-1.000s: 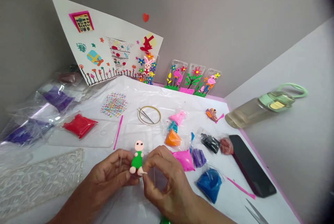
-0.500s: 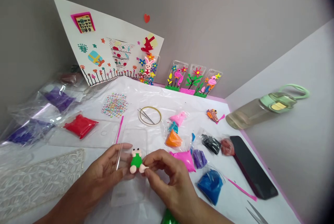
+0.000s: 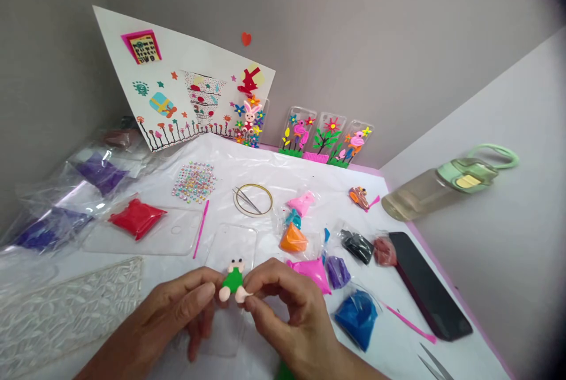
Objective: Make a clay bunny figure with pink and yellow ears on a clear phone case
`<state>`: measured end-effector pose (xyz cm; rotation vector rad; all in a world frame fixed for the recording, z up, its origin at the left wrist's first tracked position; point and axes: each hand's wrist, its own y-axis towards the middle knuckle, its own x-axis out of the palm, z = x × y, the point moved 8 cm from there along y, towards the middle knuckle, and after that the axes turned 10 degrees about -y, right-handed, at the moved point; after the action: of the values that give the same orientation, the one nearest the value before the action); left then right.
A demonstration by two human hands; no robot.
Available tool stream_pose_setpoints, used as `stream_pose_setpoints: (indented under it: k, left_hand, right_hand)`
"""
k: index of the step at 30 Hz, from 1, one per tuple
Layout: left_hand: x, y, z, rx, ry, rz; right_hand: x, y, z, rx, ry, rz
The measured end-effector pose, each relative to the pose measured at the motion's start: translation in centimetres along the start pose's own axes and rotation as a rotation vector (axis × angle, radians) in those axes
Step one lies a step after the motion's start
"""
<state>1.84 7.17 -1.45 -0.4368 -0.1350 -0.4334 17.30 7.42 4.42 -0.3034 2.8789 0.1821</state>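
You hold the clay figure (image 3: 233, 281) between both hands, low over the clear phone case (image 3: 236, 244). Its long axis runs upright, head away from you and feet toward you. Your left hand (image 3: 177, 315) grips it from the left, thumb beside one foot. Your right hand (image 3: 287, 309) pinches the other foot from the right. Neither hand is nearer.

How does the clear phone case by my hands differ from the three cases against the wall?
The clear phone case lies roughly flat over the table, its visible part plain. The three cases stand leaning on the wall, covered with colourful flamingos and flowers. All are see-through plastic.
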Motion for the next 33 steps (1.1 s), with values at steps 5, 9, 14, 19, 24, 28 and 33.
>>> stream_pose_setpoints:
  k: [5,9,14,19,24,28,33]
  left_hand:
    - [1.5,0.5,-1.2,-0.136,-0.419,-0.054]
    - [1.3,0.4,-1.1,-0.157,-0.531,0.003]
    - [1.4,0.4,-0.9,-0.122,-0.523,0.003]
    - [1.3,0.5,-1.3,-0.104,-0.554,0.061]
    - [1.2,0.5,-1.3,-0.078,-0.556,0.073]
    - [1.3,0.5,-1.8,-0.119,-0.553,0.029]
    - [1.0,0.6,-1.9,-0.113,-0.537,0.047]
  right_hand:
    - [0.3,-0.4,-1.6,-0.239,-0.223,-0.016]
    - [0.9,-0.7,-1.3,-0.282,-0.272,-0.062]
    - [1.1,-0.8,-0.9,-0.274,-0.310,-0.078]
    - [1.1,-0.7,-0.9,-0.282,-0.269,-0.078]
    - [0.9,-0.7,-0.9,-0.286,-0.289,-0.048]
    - [1.0,-0.7,-1.0,-0.281,-0.298,-0.071]
    - [1.1,-0.7,-0.9,-0.264,-0.297,-0.098]
